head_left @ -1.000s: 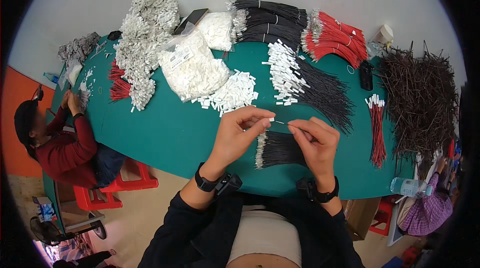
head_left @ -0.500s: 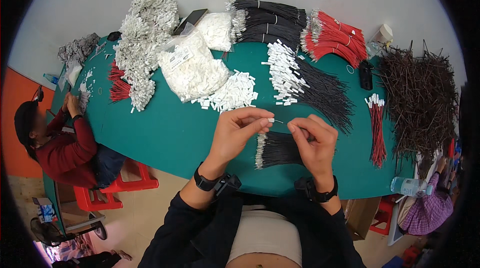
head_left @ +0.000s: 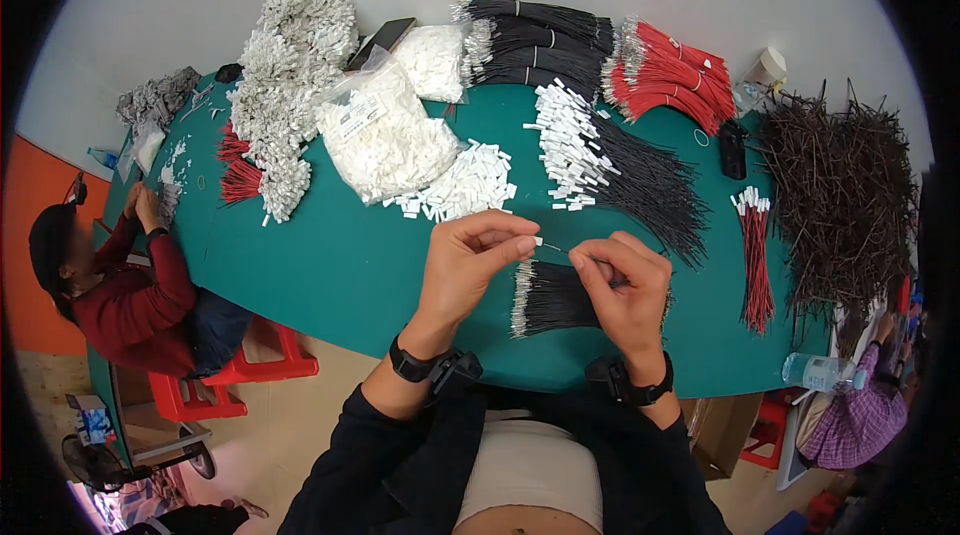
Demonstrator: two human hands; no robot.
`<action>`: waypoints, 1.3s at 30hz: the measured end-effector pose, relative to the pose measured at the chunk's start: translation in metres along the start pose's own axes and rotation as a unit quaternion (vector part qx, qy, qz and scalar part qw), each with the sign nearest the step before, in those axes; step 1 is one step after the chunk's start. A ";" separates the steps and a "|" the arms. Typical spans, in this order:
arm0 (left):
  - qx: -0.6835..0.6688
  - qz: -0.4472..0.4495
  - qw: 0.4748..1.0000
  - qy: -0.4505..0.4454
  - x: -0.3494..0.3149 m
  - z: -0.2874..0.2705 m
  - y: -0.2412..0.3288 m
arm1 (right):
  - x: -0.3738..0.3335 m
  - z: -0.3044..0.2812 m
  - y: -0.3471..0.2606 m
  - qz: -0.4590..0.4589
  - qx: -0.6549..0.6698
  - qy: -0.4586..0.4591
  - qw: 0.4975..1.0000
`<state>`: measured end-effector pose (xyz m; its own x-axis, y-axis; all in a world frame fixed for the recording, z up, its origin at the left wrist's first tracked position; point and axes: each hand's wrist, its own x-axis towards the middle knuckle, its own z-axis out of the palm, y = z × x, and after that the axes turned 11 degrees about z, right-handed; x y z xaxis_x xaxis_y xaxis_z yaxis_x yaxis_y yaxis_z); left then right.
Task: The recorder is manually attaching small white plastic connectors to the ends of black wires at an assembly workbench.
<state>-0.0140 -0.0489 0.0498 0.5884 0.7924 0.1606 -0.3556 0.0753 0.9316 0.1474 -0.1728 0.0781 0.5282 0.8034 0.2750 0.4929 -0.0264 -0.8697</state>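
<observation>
Green worktop (head_left: 330, 275) carries the lot; I take the large clear bag (head_left: 385, 140) of white pieces as my landmark. Brown wiry pile (head_left: 840, 205): well to the right of the bag, same spot as one second ago. White clustered heap (head_left: 290, 65): against the bag's left side, unchanged. Fan of black wires (head_left: 650, 180) with white ends: right of the bag, unchanged.

Right hand (head_left: 635, 285): nearer me than the bag and well to its right. I log its grip as thumb and forefinger pinching a thin wire; it has drifted slightly left since the earlier frame. Left hand (head_left: 465, 265): just to the near right of the bag, grip pressed together on a small white piece, also shifted a touch left. I read the two sets of fingertips as marginally closer together than before.

Black wire bundle (head_left: 555, 300): below the hands, to the bag's near right. Loose white pieces (head_left: 465, 183): spread at the bag's right edge.

Thin wire (head_left: 553, 247): spans the short gap between both grips. Small white piece (head_left: 539, 241): right of the bag, at the left fingertips. I cannot tell how far the wire enters it.
</observation>
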 end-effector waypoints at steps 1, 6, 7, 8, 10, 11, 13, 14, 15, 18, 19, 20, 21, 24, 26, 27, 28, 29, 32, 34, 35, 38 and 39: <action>0.001 0.000 1.000 0.000 0.000 0.000 0.000 | 0.000 0.000 0.000 0.000 0.001 0.000 1.000; 0.015 -0.004 1.000 -0.005 -0.002 -0.003 0.000 | 0.000 0.001 -0.003 0.002 0.008 -0.004 1.000; 0.015 -0.004 1.000 -0.005 -0.002 -0.003 0.000 | 0.000 0.001 -0.002 0.002 0.008 -0.004 1.000; 0.018 -0.006 1.000 -0.007 -0.002 -0.004 -0.001 | 0.001 0.001 -0.002 0.004 0.007 -0.005 1.000; 0.021 -0.007 1.000 -0.010 -0.002 -0.004 0.000 | 0.001 0.001 -0.001 0.007 0.006 -0.006 1.000; 0.033 -0.013 0.999 -0.012 -0.002 -0.004 0.000 | 0.001 0.001 0.000 0.009 0.007 -0.008 1.000; 0.045 -0.018 0.999 -0.014 -0.003 -0.004 0.001 | 0.000 0.001 0.000 0.010 0.008 -0.009 1.000; 0.041 -0.024 0.999 -0.009 -0.003 -0.004 0.000 | 0.000 0.001 -0.001 0.004 0.002 -0.016 1.000; 0.037 -0.031 0.999 -0.003 -0.003 -0.004 0.000 | 0.001 0.001 -0.001 -0.002 -0.004 -0.024 1.000; 0.043 -0.033 0.998 -0.016 -0.003 -0.004 0.001 | 0.001 0.001 0.000 0.004 0.002 -0.026 1.000; 0.043 -0.033 0.998 -0.017 -0.003 -0.004 0.000 | 0.002 0.001 0.000 0.004 0.001 -0.025 1.000; 0.044 -0.023 0.998 -0.024 -0.004 -0.005 -0.002 | 0.002 0.001 0.000 0.004 0.000 -0.029 1.000; 0.045 -0.013 0.998 -0.031 -0.003 -0.005 -0.003 | 0.002 0.001 0.000 0.004 -0.002 -0.032 0.999; 0.067 -0.025 0.997 -0.043 -0.003 -0.006 -0.002 | 0.002 0.001 -0.002 -0.007 0.004 -0.034 0.999; 0.057 -0.029 0.997 -0.043 -0.004 -0.002 -0.001 | 0.002 0.002 0.000 -0.010 0.004 -0.034 0.999; 0.047 -0.033 0.997 -0.044 -0.004 0.000 -0.001 | 0.001 0.003 0.001 -0.013 0.004 -0.034 0.999; 0.047 -0.033 0.997 -0.044 -0.005 0.000 -0.001 | 0.001 0.004 0.001 -0.013 0.004 -0.034 0.999; 0.038 -0.033 0.998 -0.037 -0.005 0.000 -0.001 | 0.000 0.005 0.002 -0.014 0.006 -0.031 0.999; 0.018 -0.034 0.999 -0.029 -0.005 0.003 -0.002 | 0.000 0.006 0.000 -0.022 0.004 -0.021 1.000; 0.009 -0.032 0.999 -0.026 -0.005 0.005 -0.002 | 0.000 0.007 0.000 -0.031 0.001 -0.016 0.999; 0.008 -0.033 0.999 -0.027 -0.005 0.006 -0.002 | -0.001 0.007 0.001 -0.033 -0.002 -0.014 0.999; 0.010 -0.031 0.999 -0.029 -0.005 0.004 -0.002 | -0.001 0.008 0.003 -0.039 -0.003 -0.015 0.999; 0.011 -0.029 0.999 -0.032 -0.005 0.003 -0.003 | -0.001 0.008 0.004 -0.042 -0.003 -0.017 0.999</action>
<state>-0.0143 -0.0551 0.0475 0.6532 0.7466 0.1259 -0.3042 0.1065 0.9466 0.1434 -0.1687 0.0717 0.4607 0.8231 0.3322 0.5380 0.0387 -0.8421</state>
